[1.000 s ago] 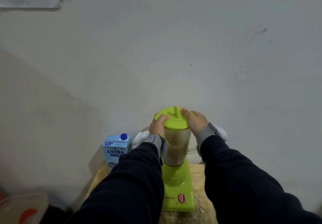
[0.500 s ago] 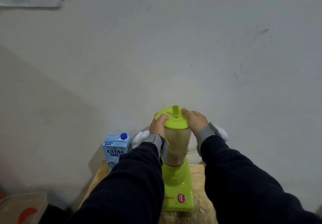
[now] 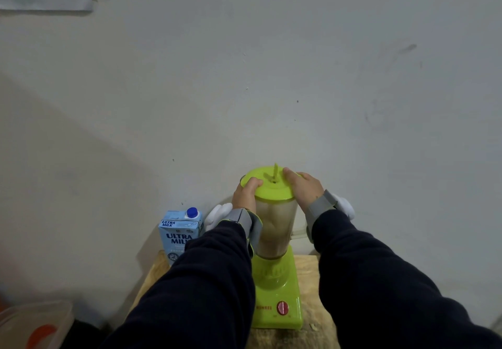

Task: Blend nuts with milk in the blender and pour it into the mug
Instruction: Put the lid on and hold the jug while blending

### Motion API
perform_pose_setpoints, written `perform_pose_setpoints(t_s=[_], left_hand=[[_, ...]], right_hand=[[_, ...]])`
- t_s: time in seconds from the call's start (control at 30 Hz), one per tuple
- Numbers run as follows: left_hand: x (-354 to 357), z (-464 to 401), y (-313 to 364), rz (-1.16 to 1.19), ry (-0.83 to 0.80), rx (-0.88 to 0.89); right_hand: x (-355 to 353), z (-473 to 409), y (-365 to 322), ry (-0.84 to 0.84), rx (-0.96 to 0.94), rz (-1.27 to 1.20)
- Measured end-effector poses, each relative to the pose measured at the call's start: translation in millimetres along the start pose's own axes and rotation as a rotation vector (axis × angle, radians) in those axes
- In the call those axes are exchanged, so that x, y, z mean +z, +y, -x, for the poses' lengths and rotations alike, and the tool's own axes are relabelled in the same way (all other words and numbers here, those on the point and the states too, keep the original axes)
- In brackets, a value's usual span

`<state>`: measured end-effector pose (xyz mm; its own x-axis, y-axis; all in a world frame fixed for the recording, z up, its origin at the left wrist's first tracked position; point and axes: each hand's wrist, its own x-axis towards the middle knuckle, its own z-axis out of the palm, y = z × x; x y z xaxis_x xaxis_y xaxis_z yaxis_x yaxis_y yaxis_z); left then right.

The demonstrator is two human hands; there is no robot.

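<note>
Head view looks down on a blender (image 3: 274, 242) standing upright on a wooden table (image 3: 308, 270) against a pale wall (image 3: 244, 77). Both hands grip its green lid (image 3: 271, 185): the left hand (image 3: 245, 194) curls over the lid's left edge with the thumb on top and the fingers wrapped down the side, and the right hand (image 3: 305, 190) clasps the right edge, fingers lying across the top near the lid's small central knob. Directly below the two grips hangs the clear jar (image 3: 275, 226), filled most of the way with a beige liquid, and below that sits the green base (image 3: 275, 291) with a red dial (image 3: 282, 307) on its front face. Each wrist wears a grey strap, and dark sleeves (image 3: 206, 280) run back from the hands toward the camera. A milk carton (image 3: 179, 233) with a blue cap stands upright to the left of the left hand's grip, lower down, near the wall and apart from the blender. White rounded shapes show just behind each wrist; what they are cannot be told. Far to the lower left of the grips, off the table, lies a clear plastic tub (image 3: 35, 321) with something orange in it. No view of the mug is given.
</note>
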<state>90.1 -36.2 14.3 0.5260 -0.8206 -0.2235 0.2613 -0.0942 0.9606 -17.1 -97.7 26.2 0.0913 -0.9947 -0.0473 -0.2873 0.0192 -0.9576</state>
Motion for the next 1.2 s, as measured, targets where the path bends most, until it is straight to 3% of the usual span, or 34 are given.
perform_pose_setpoints(t_s=[1.2], left_hand=[[1.1,6.4,8.1,-0.036,0.021,0.037]], right_hand=[[3.6,-7.2,1.0,0.035,-0.007,0.040]])
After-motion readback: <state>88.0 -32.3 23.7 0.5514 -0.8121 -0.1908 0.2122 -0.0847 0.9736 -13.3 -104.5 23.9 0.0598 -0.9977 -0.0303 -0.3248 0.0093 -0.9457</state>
